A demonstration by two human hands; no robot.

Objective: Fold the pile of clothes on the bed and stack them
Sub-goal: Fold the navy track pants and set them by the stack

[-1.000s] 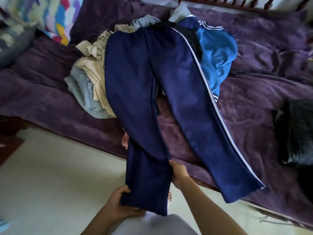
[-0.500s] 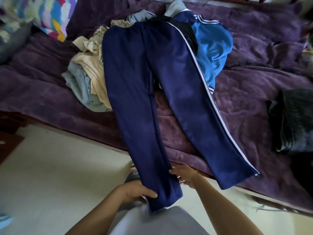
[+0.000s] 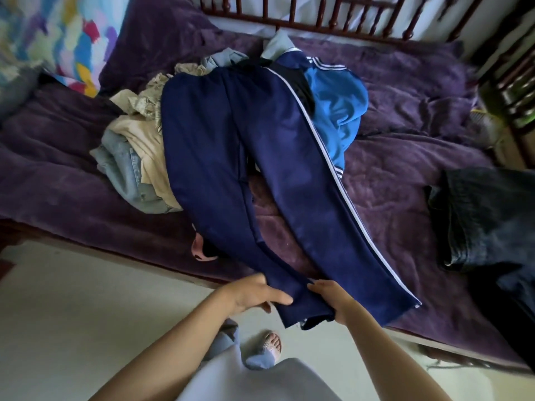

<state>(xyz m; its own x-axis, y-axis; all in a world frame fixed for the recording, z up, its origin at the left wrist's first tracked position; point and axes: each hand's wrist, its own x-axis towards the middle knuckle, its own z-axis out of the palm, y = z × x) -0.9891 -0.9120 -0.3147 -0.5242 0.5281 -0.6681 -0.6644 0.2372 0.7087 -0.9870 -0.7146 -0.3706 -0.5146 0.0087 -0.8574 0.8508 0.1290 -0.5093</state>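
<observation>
Navy track pants (image 3: pixel 220 157) with a white side stripe lie spread over the clothes pile on the purple bed cover (image 3: pixel 405 175), legs pointing toward me. My left hand (image 3: pixel 254 293) grips the left edge of the left leg's cuff. My right hand (image 3: pixel 333 296) holds the cuff's right edge, where it now lies against the right leg near the bed's front edge. Under the pants sit light jeans (image 3: pixel 127 169), a beige garment (image 3: pixel 144 134) and a bright blue jacket (image 3: pixel 335 111).
A dark folded garment (image 3: pixel 486 215) lies at the right of the bed. A colourful pillow (image 3: pixel 58 33) is at the back left, and a wooden railing (image 3: pixel 347 15) runs behind. Pale floor (image 3: pixel 72 314) and my feet are below the bed edge.
Both hands have carried the left leg's cuff up from below the bed edge and to the right, bringing it beside the right leg.
</observation>
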